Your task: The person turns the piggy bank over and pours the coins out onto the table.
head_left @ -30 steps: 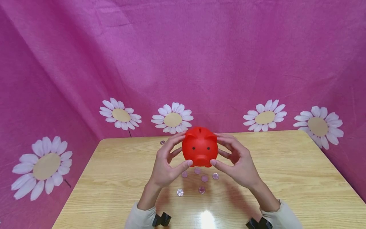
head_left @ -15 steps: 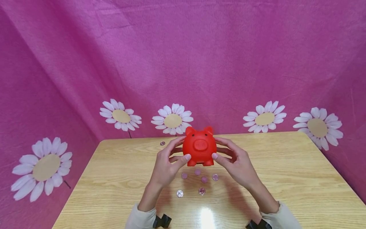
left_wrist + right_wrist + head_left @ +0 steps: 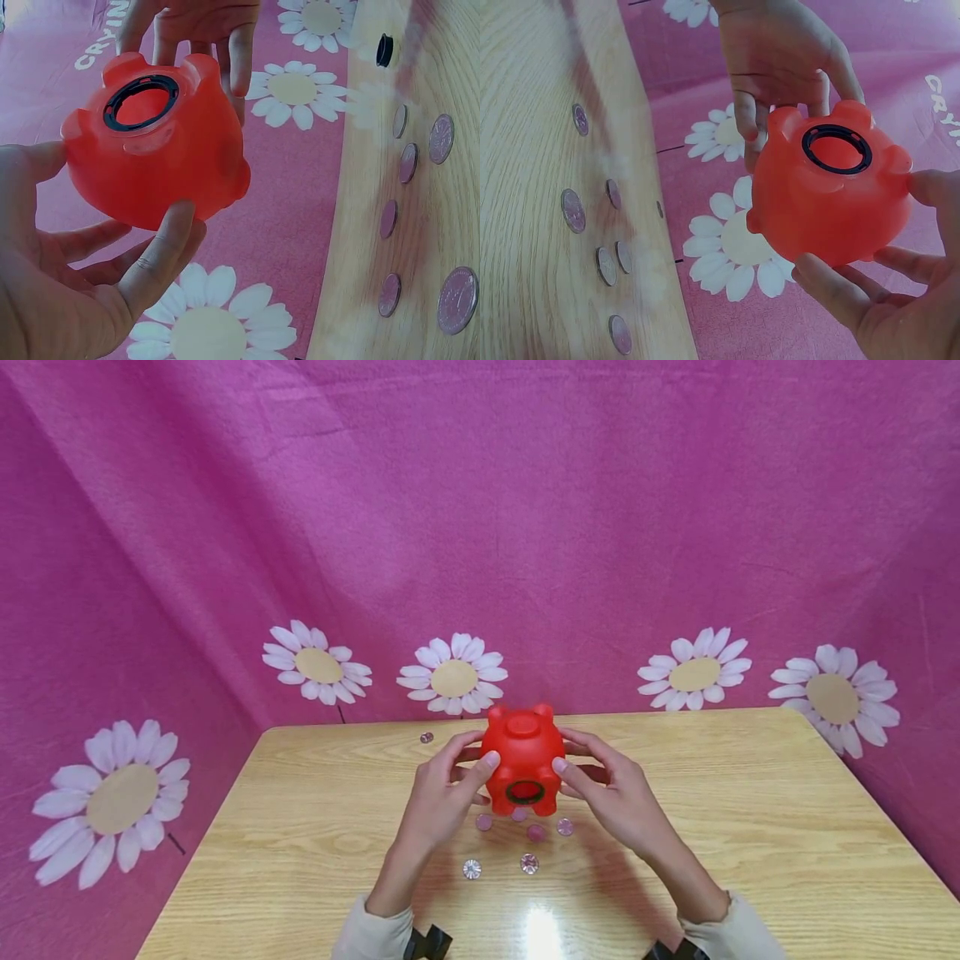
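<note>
A red piggy bank (image 3: 522, 752) is held up off the table between both hands, its snout tipped upward. Its underside, facing the person, has a round hole ringed in black, uncovered. On one side the left hand (image 3: 442, 797) grips it with thumb and curled fingers. Across from it, the right hand (image 3: 618, 793) holds the other side in the same manner. Beneath lie several coins, among them a silvery coin (image 3: 472, 869) and a pinkish coin (image 3: 529, 863). The left wrist view also has a small black round cap (image 3: 384, 50) on the table.
The wooden table (image 3: 750, 827) reaches back to a pink cloth (image 3: 570, 527) printed with white flowers. Near the far edge lies a small round piece (image 3: 426, 737), apart from the other coins. Black wrist cameras (image 3: 429, 943) sit by the cuffs.
Both hands have tilted the piggy bank backward, so its face has swung up and the open hole underneath has come into view. It also sits slightly lower.
</note>
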{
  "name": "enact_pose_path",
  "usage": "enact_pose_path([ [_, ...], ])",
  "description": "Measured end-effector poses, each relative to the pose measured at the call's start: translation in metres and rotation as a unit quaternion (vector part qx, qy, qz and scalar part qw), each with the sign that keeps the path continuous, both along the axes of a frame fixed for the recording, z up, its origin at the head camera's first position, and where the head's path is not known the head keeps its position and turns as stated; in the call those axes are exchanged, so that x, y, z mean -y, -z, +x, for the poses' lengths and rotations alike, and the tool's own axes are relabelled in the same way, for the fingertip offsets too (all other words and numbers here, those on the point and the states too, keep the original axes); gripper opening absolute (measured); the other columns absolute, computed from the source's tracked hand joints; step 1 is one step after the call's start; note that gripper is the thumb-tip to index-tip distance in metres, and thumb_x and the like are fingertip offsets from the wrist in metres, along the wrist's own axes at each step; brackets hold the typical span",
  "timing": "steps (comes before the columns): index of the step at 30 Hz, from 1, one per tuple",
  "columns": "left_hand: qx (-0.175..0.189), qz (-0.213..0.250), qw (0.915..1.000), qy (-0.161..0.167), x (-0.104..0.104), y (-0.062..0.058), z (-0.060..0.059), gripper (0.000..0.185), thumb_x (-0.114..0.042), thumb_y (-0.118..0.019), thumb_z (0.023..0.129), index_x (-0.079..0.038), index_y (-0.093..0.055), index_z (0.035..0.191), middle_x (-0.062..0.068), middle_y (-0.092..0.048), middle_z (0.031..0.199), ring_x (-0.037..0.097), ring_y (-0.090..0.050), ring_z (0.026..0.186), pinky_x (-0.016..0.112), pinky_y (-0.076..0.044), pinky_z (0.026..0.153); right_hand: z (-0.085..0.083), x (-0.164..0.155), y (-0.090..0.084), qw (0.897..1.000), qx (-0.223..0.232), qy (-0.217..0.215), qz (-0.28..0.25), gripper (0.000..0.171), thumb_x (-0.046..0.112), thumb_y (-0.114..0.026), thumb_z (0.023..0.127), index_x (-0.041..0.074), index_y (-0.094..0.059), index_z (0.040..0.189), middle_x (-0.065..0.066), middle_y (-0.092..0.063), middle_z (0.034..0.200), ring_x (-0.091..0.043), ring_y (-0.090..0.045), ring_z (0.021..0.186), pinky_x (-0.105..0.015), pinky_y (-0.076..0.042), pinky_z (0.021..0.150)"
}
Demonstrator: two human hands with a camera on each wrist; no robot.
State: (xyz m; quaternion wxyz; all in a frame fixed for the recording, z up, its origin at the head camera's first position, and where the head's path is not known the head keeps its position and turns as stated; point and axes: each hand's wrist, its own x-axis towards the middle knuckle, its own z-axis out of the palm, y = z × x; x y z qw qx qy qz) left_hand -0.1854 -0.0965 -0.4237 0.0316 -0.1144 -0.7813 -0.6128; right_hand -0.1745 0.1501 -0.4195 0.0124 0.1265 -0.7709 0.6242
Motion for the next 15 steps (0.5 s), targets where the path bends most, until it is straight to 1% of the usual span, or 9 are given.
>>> enact_pose_path([
  [3, 0.004, -0.005, 1.0000, 0.001, 0.0005, 0.0000, 0.0001, 0.049, -0.030, -0.072, 0.103, -0.011, -0.063, 0.147, 0.021, -0.073, 0.133, 0.024, -0.079, 0.090, 0.045, -0.069, 0.070, 0.0000, 0.0001, -0.0012, 1.000, 0.007, 0.000, 0.004, 0.050, 0.022, -0.071, 0.105, 0.008, -0.059, 0.151, -0.026, -0.063, 0.145, -0.035, -0.078, 0.113, -0.032, -0.068, 0.085],
  [7, 0.005, -0.010, 0.9999, 0.004, 0.0008, -0.0019, 0.0011, 0.049, -0.031, -0.072, 0.103, -0.013, -0.062, 0.148, 0.018, -0.073, 0.135, 0.024, -0.079, 0.092, 0.038, -0.069, 0.069, -0.0008, -0.0004, -0.0008, 1.000, 0.000, -0.002, 0.009, 0.049, 0.021, -0.071, 0.105, 0.008, -0.059, 0.151, -0.026, -0.063, 0.145, -0.037, -0.077, 0.114, -0.032, -0.068, 0.085],
  [9, 0.004, -0.010, 0.9999, 0.005, 0.0010, -0.0027, 0.0015, 0.049, -0.030, -0.072, 0.103, -0.015, -0.062, 0.148, 0.016, -0.073, 0.136, 0.025, -0.079, 0.093, 0.037, -0.069, 0.070, -0.0014, -0.0010, 0.0001, 1.000, -0.007, -0.004, 0.013, 0.049, 0.021, -0.071, 0.105, 0.008, -0.059, 0.151, -0.026, -0.063, 0.145, -0.038, -0.077, 0.115, -0.033, -0.068, 0.085],
  [11, -0.002, -0.006, 0.9999, 0.008, 0.0011, -0.0033, 0.0024, 0.049, -0.027, -0.073, 0.102, -0.016, -0.062, 0.148, 0.015, -0.073, 0.137, 0.027, -0.079, 0.097, 0.041, -0.069, 0.073, -0.0016, -0.0019, 0.0010, 1.000, -0.016, -0.008, 0.015, 0.049, 0.019, -0.071, 0.104, 0.009, -0.059, 0.151, -0.025, -0.063, 0.146, -0.040, -0.076, 0.117, -0.033, -0.067, 0.087],
  [13, -0.017, -0.004, 0.9998, 0.013, 0.0015, -0.0037, 0.0031, 0.050, -0.025, -0.074, 0.101, -0.017, -0.062, 0.149, 0.014, -0.071, 0.140, 0.029, -0.078, 0.103, 0.043, -0.069, 0.078, -0.0018, -0.0030, 0.0018, 0.999, -0.028, -0.011, 0.017, 0.050, 0.017, -0.073, 0.103, 0.011, -0.059, 0.151, -0.023, -0.064, 0.146, -0.042, -0.074, 0.120, -0.032, -0.067, 0.090],
  [15, -0.037, 0.001, 0.9991, 0.019, 0.0022, -0.0042, 0.0039, 0.052, -0.022, -0.074, 0.099, -0.017, -0.061, 0.149, 0.013, -0.070, 0.142, 0.032, -0.075, 0.112, 0.042, -0.069, 0.085, -0.0017, -0.0039, 0.0020, 0.999, -0.041, -0.015, 0.009, 0.051, 0.014, -0.074, 0.101, 0.012, -0.059, 0.150, -0.019, -0.063, 0.148, -0.042, -0.071, 0.125, -0.032, -0.066, 0.093],
])
